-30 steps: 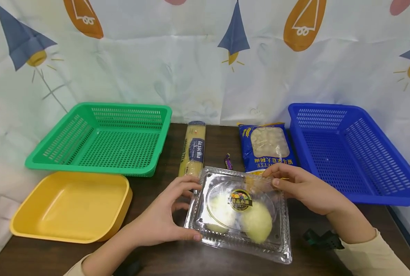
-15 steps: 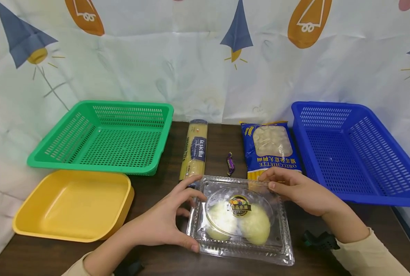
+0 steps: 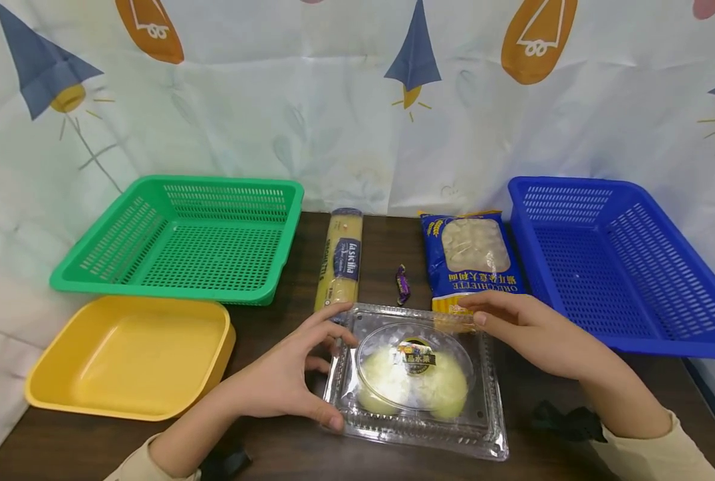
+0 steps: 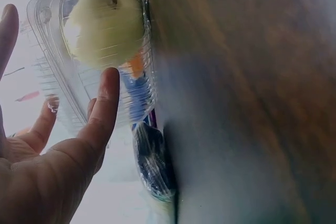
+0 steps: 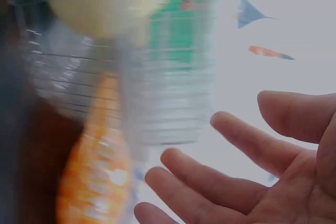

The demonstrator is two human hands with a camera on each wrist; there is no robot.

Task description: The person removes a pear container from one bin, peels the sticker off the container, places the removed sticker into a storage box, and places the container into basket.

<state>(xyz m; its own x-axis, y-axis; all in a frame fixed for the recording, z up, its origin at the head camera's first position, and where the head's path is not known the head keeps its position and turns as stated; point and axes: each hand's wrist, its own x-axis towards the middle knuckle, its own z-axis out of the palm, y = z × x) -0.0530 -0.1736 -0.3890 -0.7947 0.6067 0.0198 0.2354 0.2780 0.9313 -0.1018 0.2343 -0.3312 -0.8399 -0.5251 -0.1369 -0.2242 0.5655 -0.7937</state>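
A clear plastic fruit box (image 3: 417, 431) with a dark round label and two pale yellow-green round fruits (image 3: 448, 387) inside sits in front of the person, close on the tabletop. The left hand (image 3: 288, 374) spans its left side, thumb at the near corner and fingers spread along the edge. In the left wrist view, a straight finger of that hand overlaps the box wall (image 4: 79, 95). The right hand (image 3: 534, 334) hovers over the box's far right corner. Seen from the right wrist, its extended fingers (image 5: 210, 182) stand apart from the plastic and hold nothing.
Behind the box lie a spaghetti pack (image 3: 341, 260), a small purple wrapped candy (image 3: 402, 285) and a blue orecchiette bag (image 3: 474, 257). A green basket (image 3: 267, 294) and a yellow tub (image 3: 216, 361) stand left, a blue basket (image 3: 673, 344) right. A printed cloth (image 3: 345, 120) hangs behind.
The box, tilted a second ago, has come down level and turned slightly. The right hand has let go of its corner and drawn off a little; the left hand stays beside it.
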